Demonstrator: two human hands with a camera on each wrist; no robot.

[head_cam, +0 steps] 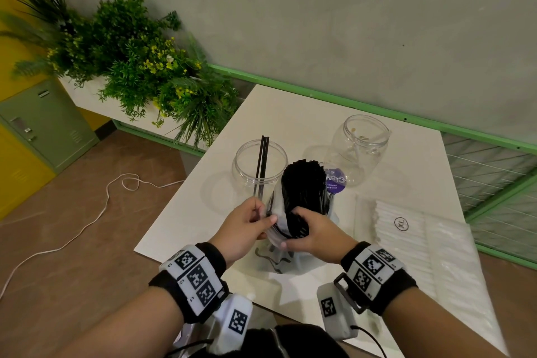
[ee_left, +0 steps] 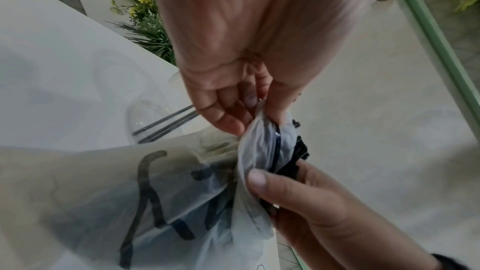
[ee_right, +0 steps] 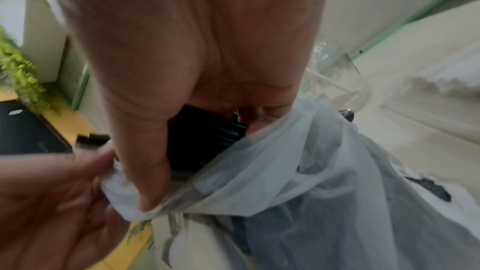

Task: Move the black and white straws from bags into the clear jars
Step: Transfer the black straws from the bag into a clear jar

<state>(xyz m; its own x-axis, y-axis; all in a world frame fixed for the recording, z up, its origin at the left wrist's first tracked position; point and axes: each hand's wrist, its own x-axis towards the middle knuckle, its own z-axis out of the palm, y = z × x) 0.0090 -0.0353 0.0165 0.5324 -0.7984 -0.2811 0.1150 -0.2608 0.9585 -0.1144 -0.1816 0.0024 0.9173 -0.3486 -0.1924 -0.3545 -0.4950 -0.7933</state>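
A clear plastic bag point(head_cam: 279, 259) with black marker writing stands in the middle of the white table point(head_cam: 290, 113), with a thick bundle of black straws point(head_cam: 305, 183) sticking out of its top. My right hand point(head_cam: 293, 229) grips the bundle low down, at the bag's mouth. My left hand point(head_cam: 266, 218) pinches the bag's rim point(ee_left: 259, 130) beside it. The left clear jar point(head_cam: 260, 166) holds a few black straws point(head_cam: 263, 160). The right clear jar point(head_cam: 360, 145) holds a white straw. In the right wrist view my thumb point(ee_right: 145, 151) lies over the bag point(ee_right: 311, 171) against the straws point(ee_right: 202, 137).
A flat bag of white straws point(head_cam: 406, 229) marked XL lies at the table's right. A purple label point(head_cam: 335, 180) shows behind the bundle. Plants point(head_cam: 139, 67) and a green locker point(head_cam: 46, 122) stand to the left. A white cable point(head_cam: 87, 227) runs over the floor.
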